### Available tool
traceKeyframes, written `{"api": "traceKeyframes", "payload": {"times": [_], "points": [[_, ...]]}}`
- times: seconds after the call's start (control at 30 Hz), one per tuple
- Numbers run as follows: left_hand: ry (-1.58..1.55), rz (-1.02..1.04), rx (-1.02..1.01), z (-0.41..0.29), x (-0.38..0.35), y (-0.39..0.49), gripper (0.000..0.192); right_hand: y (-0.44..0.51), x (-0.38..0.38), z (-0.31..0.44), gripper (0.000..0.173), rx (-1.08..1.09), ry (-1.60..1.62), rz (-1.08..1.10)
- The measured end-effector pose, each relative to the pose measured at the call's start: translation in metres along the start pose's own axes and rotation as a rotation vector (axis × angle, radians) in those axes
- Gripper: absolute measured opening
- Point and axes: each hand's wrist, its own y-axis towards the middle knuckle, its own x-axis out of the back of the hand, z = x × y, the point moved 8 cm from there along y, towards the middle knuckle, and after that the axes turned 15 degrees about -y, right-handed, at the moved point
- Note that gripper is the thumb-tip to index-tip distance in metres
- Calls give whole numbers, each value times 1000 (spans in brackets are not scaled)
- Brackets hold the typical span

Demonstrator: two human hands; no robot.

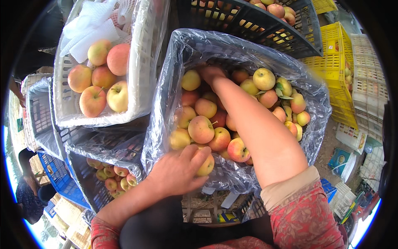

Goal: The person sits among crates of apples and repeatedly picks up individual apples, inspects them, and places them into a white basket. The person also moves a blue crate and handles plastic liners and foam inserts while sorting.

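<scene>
A dark crate lined with clear plastic film (158,124) stands before me, holding many yellow and red apples (201,129). My left hand (183,168) is at its near left edge, thumb and fingers curled around a yellow apple (206,165). Deep toward the far left corner reaches my right hand (211,74); its fingers are in shadow, so what they touch is hidden. A paler apple (190,80) lies just left of that hand. Green leaves (281,92) cling to apples on the right side of the crate.
At upper left, a white lined crate (140,93) holds several larger apples and white foam net sleeves (90,31). Below it is a lined crate of small apples (115,177). A black crate (248,25) borders the far side; yellow crates (331,68) stand right. A person's arm (29,177) shows at left.
</scene>
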Motion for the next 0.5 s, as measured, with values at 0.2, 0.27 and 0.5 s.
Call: {"api": "traceKeyframes", "payload": {"times": [0.2,0.27,0.5], "points": [[-4,0,4,0,0,0,69,-20,1,-5,50,26,324,202],[-18,-33,-22,-1,3,-1,70,-39,16,-14,48,41,760,216],[-38,-64,17,1,4,-2,74,-102,37,-7,55,55,1436,993]]}}
